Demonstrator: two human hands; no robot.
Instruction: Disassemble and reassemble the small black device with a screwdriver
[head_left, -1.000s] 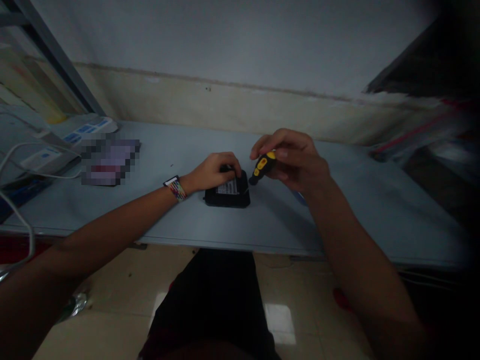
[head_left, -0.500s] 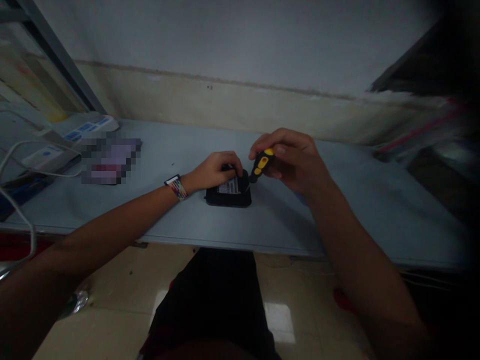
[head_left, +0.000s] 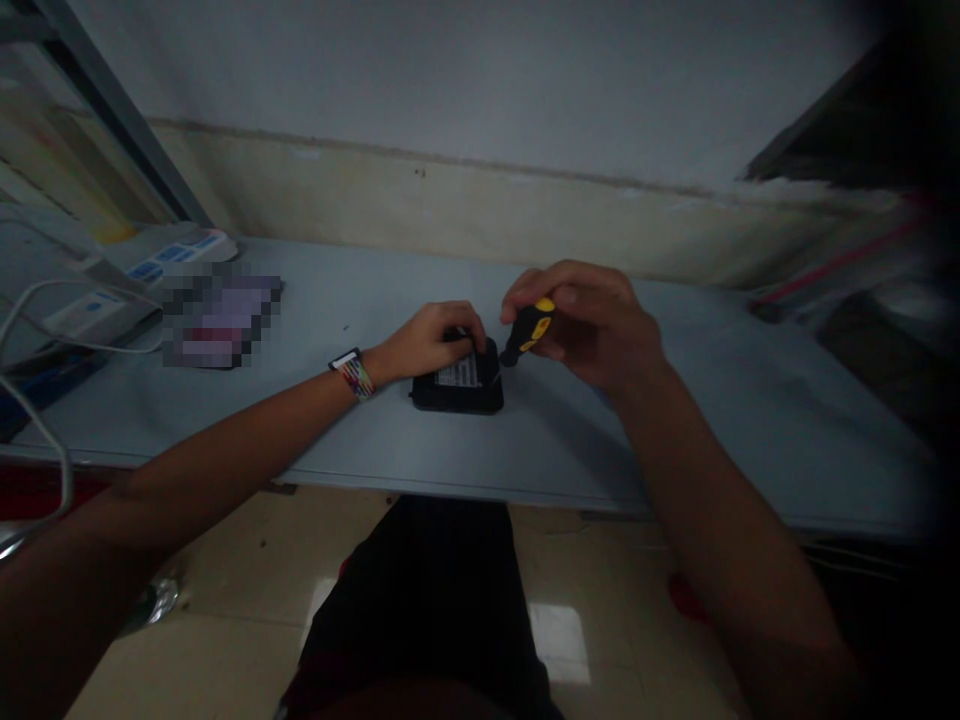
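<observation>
The right grip [head_left: 600, 320] clasps a black-and-yellow-handled screwdriver [head_left: 529, 330], slanting down-left to the flat black box [head_left: 466, 390] beneath the left grip [head_left: 436, 336].

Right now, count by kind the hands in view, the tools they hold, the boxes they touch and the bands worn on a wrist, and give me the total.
Hands: 2, left hand and right hand
Tools: 1, yellow-and-black screwdriver
Boxes: 1, black box with white label
Bands: 1, multicoloured wristband
Total: 5

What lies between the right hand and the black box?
In the head view, a screwdriver, held by the right hand, slants toward the black box.
</observation>
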